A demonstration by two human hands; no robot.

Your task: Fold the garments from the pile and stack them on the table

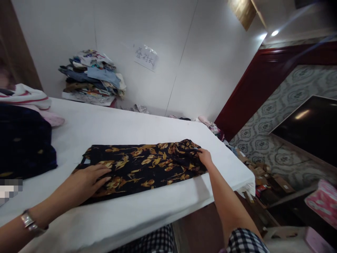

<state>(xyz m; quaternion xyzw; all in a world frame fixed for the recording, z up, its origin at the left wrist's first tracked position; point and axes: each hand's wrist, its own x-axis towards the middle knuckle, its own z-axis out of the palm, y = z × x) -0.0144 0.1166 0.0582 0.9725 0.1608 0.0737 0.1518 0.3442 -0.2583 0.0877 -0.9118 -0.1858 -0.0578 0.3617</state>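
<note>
A black garment with a golden leaf print (142, 167) lies folded lengthwise on a white table (110, 126). My left hand (88, 179) rests flat on its left end, fingers stretched out. At the bunched right end, my right hand (204, 156) pinches a fold of the fabric. A silver watch sits on my left wrist.
A stack of folded clothes (92, 79) stands at the far edge against the white wall, under a paper label (146, 57). Dark and white-and-pink garments (23, 133) lie at the left. Cardboard boxes (263, 179) and clutter fill the floor to the right.
</note>
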